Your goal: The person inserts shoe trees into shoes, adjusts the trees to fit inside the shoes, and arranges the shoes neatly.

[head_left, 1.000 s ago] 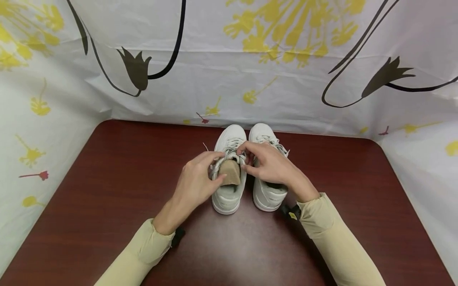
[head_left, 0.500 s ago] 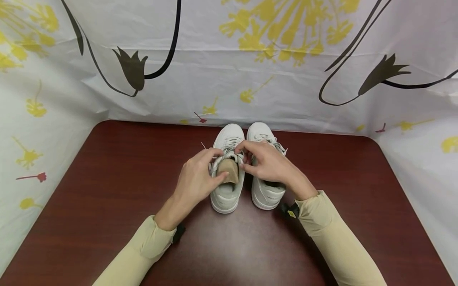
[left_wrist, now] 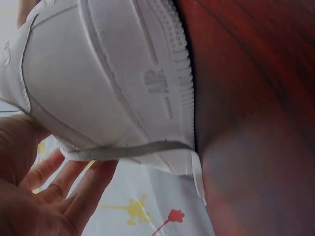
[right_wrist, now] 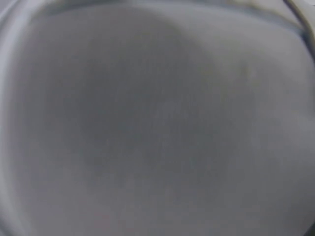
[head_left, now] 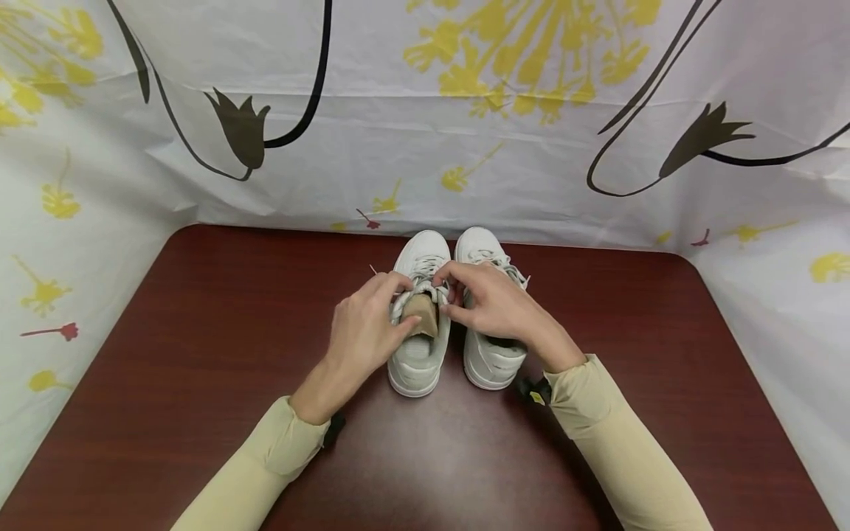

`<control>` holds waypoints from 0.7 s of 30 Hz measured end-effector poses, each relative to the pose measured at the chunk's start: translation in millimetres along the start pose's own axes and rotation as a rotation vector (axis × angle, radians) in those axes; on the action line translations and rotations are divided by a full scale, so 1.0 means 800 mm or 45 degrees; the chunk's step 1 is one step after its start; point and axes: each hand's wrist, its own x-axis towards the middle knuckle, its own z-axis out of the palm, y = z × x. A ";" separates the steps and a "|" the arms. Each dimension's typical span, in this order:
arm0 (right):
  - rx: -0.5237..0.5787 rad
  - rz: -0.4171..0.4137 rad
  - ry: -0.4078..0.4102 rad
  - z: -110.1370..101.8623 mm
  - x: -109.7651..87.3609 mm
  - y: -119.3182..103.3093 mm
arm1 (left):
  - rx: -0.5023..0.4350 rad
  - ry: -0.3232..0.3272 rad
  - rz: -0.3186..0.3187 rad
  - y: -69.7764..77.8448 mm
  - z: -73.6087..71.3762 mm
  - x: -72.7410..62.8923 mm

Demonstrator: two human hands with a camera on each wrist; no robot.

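Two white lace-up sneakers stand side by side, toes away from me. In the head view, the left sneaker has a tan flap in its opening. My left hand grips that sneaker's left side, thumb at the opening and fingers by the laces. Its fingers show beneath the sneaker's side in the left wrist view, where a loose shoelace hangs across it. My right hand holds the same sneaker's right edge, index finger at the laces, and covers much of the right sneaker.
The dark red table has rounded far corners. A white cloth with yellow and dark flower prints hangs behind it and along both sides. A blurred pale surface fills the right wrist view.
The tan flap's near edge has shifted slightly toward the toe, showing more of the sneaker's inside. Both hands stay on the left sneaker. The head view has shifted a little.
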 end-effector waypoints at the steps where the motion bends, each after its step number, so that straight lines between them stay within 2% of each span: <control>1: -0.004 -0.002 0.001 0.000 0.000 0.000 | 0.005 -0.004 0.002 0.000 -0.001 0.000; 6: -0.049 -0.024 0.017 0.000 -0.001 -0.001 | -0.059 -0.032 0.072 -0.004 -0.006 0.000; 9: -0.072 -0.053 0.042 0.001 -0.002 -0.001 | -0.128 -0.015 0.141 -0.006 -0.006 0.000; 12: -0.102 -0.083 0.073 0.002 -0.003 -0.001 | -0.154 0.024 0.178 -0.007 -0.007 0.001; 21: -0.112 -0.111 0.118 0.001 -0.006 -0.001 | -0.206 0.039 0.133 -0.008 -0.007 0.005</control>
